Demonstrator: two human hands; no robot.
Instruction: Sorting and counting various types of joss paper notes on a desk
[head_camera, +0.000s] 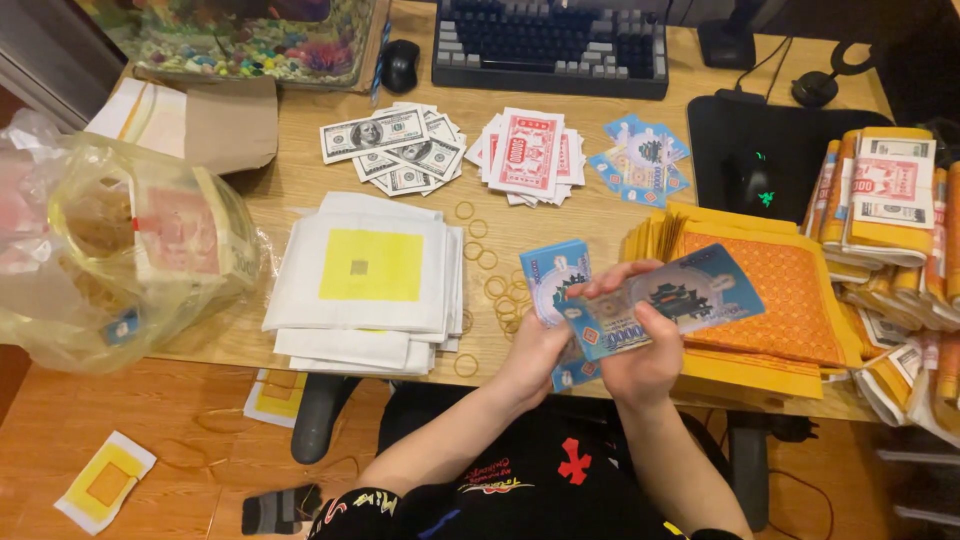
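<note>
the fanned blue paper notes (665, 300) carry a dark building print and red marks. the stacked white paper sheets (365, 270) each show a yellow square with a small grey centre. the orange paper sheets (790, 300) have a fine dotted pattern and yellow borders. the spread red-and-white notes (527, 152) lie on the light wooden bench (290, 180), beside grey-green banknotes (395, 148).

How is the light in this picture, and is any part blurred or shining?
Head view: warm indoor light; the plastic bag at the left shows glare; the blue notes in both hands look slightly soft; the top right corner is dark.
</note>
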